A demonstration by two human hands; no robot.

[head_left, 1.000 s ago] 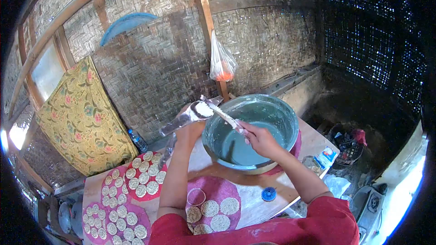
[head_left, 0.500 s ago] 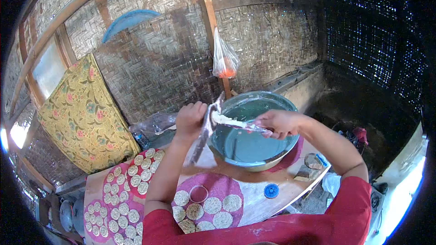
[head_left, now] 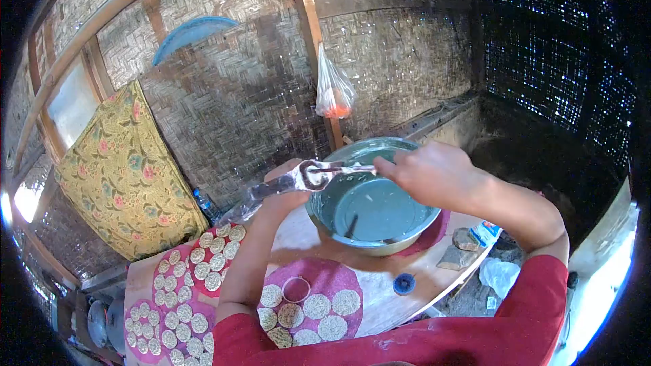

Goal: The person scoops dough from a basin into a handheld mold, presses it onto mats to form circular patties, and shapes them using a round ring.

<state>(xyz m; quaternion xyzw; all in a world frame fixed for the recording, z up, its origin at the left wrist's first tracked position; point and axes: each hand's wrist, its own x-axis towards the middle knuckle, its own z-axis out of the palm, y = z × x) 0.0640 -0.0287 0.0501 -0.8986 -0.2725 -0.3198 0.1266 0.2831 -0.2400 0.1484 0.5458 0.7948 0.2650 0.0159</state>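
My left hand (head_left: 286, 186) is closed around a clear plastic bag (head_left: 266, 191), whose open mouth is smeared with white paste. Fingers bent, my right hand (head_left: 434, 175) grips a thin spoon-like utensil (head_left: 346, 169) coated in white paste; its tip reaches into the bag's mouth. Both hands are raised over a large teal basin (head_left: 380, 224) with paste smears on its inner wall. Below my left forearm, a round magenta sheet (head_left: 315, 272) carries several pale speckled discs (head_left: 317, 305) and a thin ring (head_left: 296, 289).
More speckled discs lie on red and magenta sheets (head_left: 178, 305) at the table's left. A blue lid (head_left: 404, 285) sits near the front edge (head_left: 441, 297). Behind are a water bottle (head_left: 205, 205), a floral cloth (head_left: 129, 169) and a hanging plastic bag (head_left: 335, 91).
The bag has turned so its mouth faces right and its tail hangs left over my wrist. My right hand has risen slightly to the right, levelling the utensil.
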